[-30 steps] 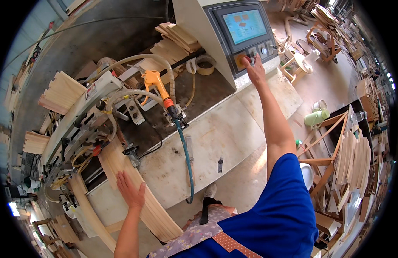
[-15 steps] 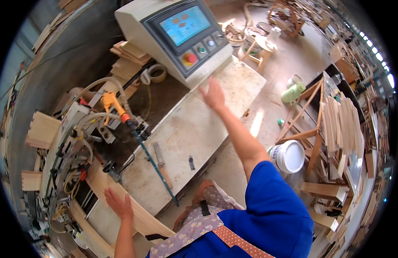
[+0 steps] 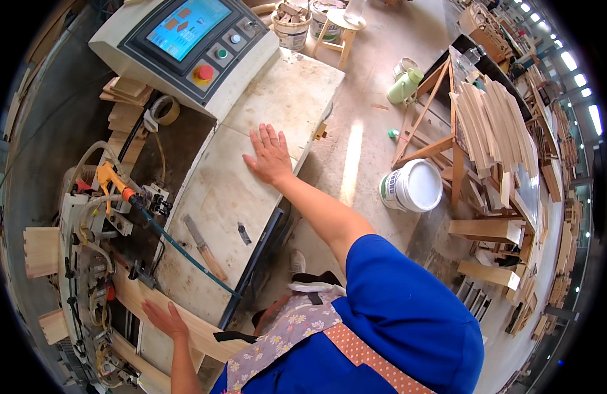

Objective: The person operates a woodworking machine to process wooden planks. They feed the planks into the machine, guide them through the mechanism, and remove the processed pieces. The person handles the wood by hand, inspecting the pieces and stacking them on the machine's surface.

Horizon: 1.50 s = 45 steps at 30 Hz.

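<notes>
My left hand is open, its fingers stretched along a long pale wooden board whose far end sits in the machine's clamps. Palm down with fingers spread, my right hand is over the stained white worktop, below the control console; whether it touches the surface I cannot tell. Neither hand holds anything. Between them on the worktop lie a flat-bladed tool with a wooden handle and a small dark piece.
An orange air gun on a blue-green hose lies by the machine. A roll of tape is beside the console. To the right stand a white bucket, a green jug and a rack of wooden slats.
My right hand has come down from beside the console towards the middle of the worktop. My left hand stays along the board. The whole view has shifted, moving the console up and left.
</notes>
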Available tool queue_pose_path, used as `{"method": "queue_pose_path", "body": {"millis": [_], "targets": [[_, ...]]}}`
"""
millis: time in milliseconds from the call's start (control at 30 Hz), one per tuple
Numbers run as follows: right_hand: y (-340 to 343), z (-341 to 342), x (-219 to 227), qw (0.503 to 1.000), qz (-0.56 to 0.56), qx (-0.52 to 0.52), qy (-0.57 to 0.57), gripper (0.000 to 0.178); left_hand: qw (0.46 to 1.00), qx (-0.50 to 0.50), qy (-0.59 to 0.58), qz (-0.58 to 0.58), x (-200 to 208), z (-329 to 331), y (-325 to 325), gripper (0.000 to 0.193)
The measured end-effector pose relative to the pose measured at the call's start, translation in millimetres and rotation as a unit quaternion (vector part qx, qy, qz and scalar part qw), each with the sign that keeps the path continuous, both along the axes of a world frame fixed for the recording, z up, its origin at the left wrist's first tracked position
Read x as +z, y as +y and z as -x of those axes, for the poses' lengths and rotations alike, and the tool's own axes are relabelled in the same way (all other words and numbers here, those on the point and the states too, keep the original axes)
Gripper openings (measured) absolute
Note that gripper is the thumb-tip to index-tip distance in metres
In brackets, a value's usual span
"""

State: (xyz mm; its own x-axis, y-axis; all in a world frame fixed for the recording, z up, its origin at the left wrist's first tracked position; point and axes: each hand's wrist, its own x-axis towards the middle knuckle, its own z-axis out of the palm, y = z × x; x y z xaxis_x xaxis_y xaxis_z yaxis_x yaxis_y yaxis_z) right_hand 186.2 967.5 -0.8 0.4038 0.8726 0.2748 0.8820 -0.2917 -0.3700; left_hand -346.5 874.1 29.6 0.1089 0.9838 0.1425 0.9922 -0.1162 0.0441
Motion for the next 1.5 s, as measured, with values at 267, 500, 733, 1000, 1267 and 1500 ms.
{"method": "queue_pose_path", "body": {"millis": [267,500,733,1000,1267,1500], "targets": [[-1.6,0.7,9.7,0.999,0.010,-0.019,0.036,0.065,0.999,-0.014,0.038,0.002,4.5,-3.6,2.7,0.069],[6.3,10.0,5.1,0.999,0.023,-0.022,0.011,0.064,0.999,-0.017,0.040,-0.002,-7.0,15.9,-1.5,0.070],[-5.7,7.6,7.0,0.998,0.039,-0.043,0.016,0.062,1.000,-0.004,0.012,0.000,-1.0,1.3,-3.1,0.070],[-49.1,35.1,1.6,0.998,-0.004,-0.056,0.008,0.063,1.000,-0.006,0.026,-0.015,-7.7,14.3,1.2,0.071],[-218.8,58.9,-72.8,0.911,0.236,0.042,0.334,0.049,0.999,0.005,0.041,-0.030,-3.8,3.2,4.9,0.072],[-556.9,7.1,-146.3,0.608,0.422,-0.451,0.498,0.036,0.960,0.150,-0.235,-0.030,-3.7,-16.7,3.7,0.059]]}}
